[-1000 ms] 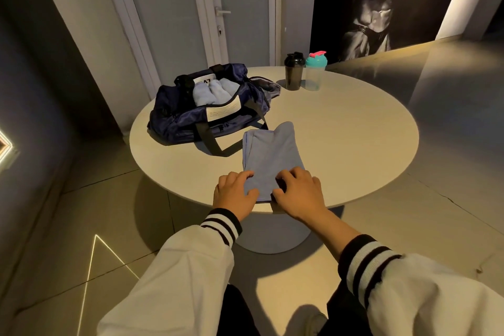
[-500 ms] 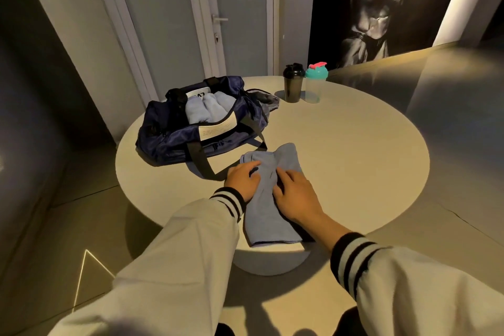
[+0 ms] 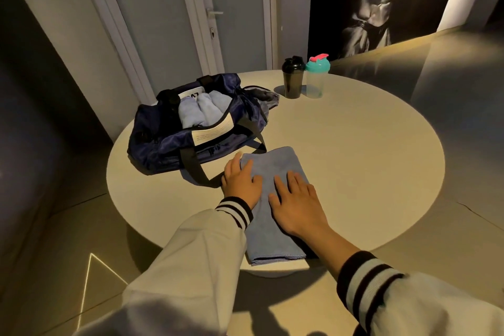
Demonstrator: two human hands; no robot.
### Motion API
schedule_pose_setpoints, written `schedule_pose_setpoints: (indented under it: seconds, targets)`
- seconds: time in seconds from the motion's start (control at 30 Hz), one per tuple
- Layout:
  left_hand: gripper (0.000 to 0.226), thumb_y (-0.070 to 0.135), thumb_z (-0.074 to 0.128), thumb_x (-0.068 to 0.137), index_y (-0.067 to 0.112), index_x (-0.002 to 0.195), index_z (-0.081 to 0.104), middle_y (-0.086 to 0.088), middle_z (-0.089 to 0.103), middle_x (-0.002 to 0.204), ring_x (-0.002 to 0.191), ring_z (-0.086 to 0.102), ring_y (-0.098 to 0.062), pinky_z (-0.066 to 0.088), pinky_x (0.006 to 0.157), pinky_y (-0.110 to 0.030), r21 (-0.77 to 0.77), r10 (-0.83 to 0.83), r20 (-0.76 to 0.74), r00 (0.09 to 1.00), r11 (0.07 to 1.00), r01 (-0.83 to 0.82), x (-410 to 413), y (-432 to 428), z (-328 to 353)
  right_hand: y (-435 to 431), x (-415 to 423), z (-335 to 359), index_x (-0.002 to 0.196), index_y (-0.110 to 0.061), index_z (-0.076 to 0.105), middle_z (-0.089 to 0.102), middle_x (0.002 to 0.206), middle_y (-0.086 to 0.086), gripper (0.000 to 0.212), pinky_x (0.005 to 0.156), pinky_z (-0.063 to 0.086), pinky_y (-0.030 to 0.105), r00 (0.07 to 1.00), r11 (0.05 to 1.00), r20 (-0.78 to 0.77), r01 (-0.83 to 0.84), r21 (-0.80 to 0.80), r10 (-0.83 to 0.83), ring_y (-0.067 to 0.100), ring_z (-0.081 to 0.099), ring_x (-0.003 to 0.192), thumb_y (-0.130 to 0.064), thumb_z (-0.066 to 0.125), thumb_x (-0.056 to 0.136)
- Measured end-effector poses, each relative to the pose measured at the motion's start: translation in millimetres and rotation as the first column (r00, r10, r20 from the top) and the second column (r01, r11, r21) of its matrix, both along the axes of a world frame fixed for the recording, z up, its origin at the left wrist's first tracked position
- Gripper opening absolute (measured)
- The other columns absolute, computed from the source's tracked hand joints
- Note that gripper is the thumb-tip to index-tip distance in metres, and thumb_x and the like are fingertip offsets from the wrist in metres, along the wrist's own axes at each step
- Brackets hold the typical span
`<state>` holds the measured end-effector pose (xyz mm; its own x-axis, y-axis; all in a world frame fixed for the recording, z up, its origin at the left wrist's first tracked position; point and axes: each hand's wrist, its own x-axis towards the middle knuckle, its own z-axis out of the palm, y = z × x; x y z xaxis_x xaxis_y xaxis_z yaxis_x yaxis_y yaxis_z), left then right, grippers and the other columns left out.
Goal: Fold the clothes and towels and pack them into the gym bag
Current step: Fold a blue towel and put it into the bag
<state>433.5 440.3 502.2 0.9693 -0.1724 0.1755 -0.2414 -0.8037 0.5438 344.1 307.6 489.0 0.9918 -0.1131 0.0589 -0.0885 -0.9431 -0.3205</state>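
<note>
- Fingers [image 3: 291, 180] lie straight: left hand [image 3: 241, 184] and right hand [image 3: 296, 200] press flat on the towel [image 3: 275, 161], mid-frame, grasping nothing.
- Towel's near end overhangs the table [image 3: 354, 161]; a sleeve [image 3: 191, 254] hides its left edge.
- Bag [image 3: 163, 146], upper left: pale contents are hard to make out.

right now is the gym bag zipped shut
No, the gym bag lies open on top, with rolled pale blue towels showing inside it.
</note>
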Motion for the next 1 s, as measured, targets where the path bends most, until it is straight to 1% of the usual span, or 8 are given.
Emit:
schedule_pose_setpoints:
  seconds: [0.17,0.3,0.4,0.57,0.7,0.8,0.9,1.0]
  targets:
    - [0.048,0.037,0.037,0.105,0.03,0.152,0.036,0.001,0.024,0.164,0.149,0.021,-0.018,0.014,0.123,-0.044,0.226,-0.105,-0.067,0.992,0.967,0.118,7.7,-0.5,-6.8,0.7,-2.4,0.5,0.16,-0.024,0.012,0.006,0.167,0.009,0.059,0.123,0.004,0.042,1.0,1.0,0.023,-0.011,0.009,0.011,0.024,0.002,0.154,-0.047,0.015,0.105]
    - [0.047,0.028,0.047,0.102,0.022,0.149,0.044,0.001,0.021,0.164,0.15,0.017,-0.02,0.016,0.123,-0.04,0.034,-0.062,0.056,0.997,0.998,0.06,-11.0,5.5,-7.3,-1.3,-4.7,-3.8,0.154,-0.021,0.028,0.028,0.159,0.008,0.052,0.118,0.024,0.045,0.987,0.999,0.159,-0.018,0.032,0.013,0.025,0.024,0.147,-0.038,0.026,0.105]
    - [0.039,0.027,0.05,0.101,0.025,0.14,0.055,0.003,0.047,0.15,0.14,0.038,-0.019,0.019,0.119,-0.032,0.066,-0.234,0.098,0.967,0.971,0.228,-38.6,9.9,-12.9,1.1,-9.7,-6.2,0.125,-0.016,0.059,0.054,0.129,0.008,0.034,0.102,0.039,0.042,0.949,0.999,0.311,-0.05,-0.005,0.049,0.027,0.05,0.121,-0.029,0.039,0.101]
    - [0.043,0.033,0.042,0.104,0.028,0.147,0.047,0.004,0.037,0.158,0.146,0.029,-0.016,0.01,0.122,-0.031,0.082,-0.154,0.001,0.988,0.985,0.154,-63.9,18.7,-12.3,5.0,-18.4,1.9,0.09,-0.016,0.067,0.055,0.084,0.003,0.013,0.072,0.041,0.036,0.891,0.998,0.451,-0.036,-0.058,0.059,0.025,0.053,0.079,-0.02,0.054,0.091]
    - [0.045,0.034,0.026,0.109,0.031,0.154,0.033,0.007,0.023,0.164,0.152,0.014,-0.012,0.002,0.124,-0.039,0.165,-0.13,-0.103,0.986,0.975,0.146,-71.7,25.5,-10.8,3.0,-28.2,4.2,0.1,-0.017,0.07,0.061,0.088,0.004,0.019,0.067,0.032,0.032,0.927,0.988,0.355,-0.075,-0.131,0.118,0.028,0.058,0.083,-0.025,0.055,0.091]
    - [0.045,0.026,0.03,0.108,0.027,0.152,0.037,0.002,0.022,0.165,0.153,0.011,-0.018,0.006,0.124,-0.037,0.12,-0.077,-0.058,0.995,0.989,0.084,-74.7,26.3,-5.8,-6.1,-42.2,3.9,0.118,-0.019,0.065,0.062,0.107,0.006,0.029,0.073,0.04,0.036,0.955,0.987,0.276,-0.075,-0.141,0.112,0.029,0.057,0.098,-0.029,0.049,0.096]
    - [0.04,0.014,0.046,0.101,0.025,0.138,0.058,0.0,0.039,0.156,0.147,0.026,-0.019,0.018,0.121,-0.03,-0.073,-0.169,0.099,0.981,0.982,0.177,-89.3,29.3,-4.4,-13.6,-63.0,1.2,0.12,-0.019,0.064,0.061,0.114,0.005,0.03,0.075,0.043,0.035,0.954,0.998,0.296,-0.031,-0.058,0.047,0.029,0.059,0.099,-0.027,0.047,0.097]
    - [0.035,0.023,0.051,0.101,0.029,0.133,0.061,0.006,0.051,0.145,0.136,0.04,-0.017,0.026,0.115,-0.028,-0.005,-0.37,0.038,0.928,0.929,0.37,-112.3,31.0,-9.3,-14.4,-82.3,-4.4,0.11,-0.018,0.068,0.062,0.106,0.005,0.027,0.072,0.046,0.036,0.925,0.998,0.38,-0.003,0.061,-0.02,0.028,0.058,0.089,-0.026,0.049,0.093]
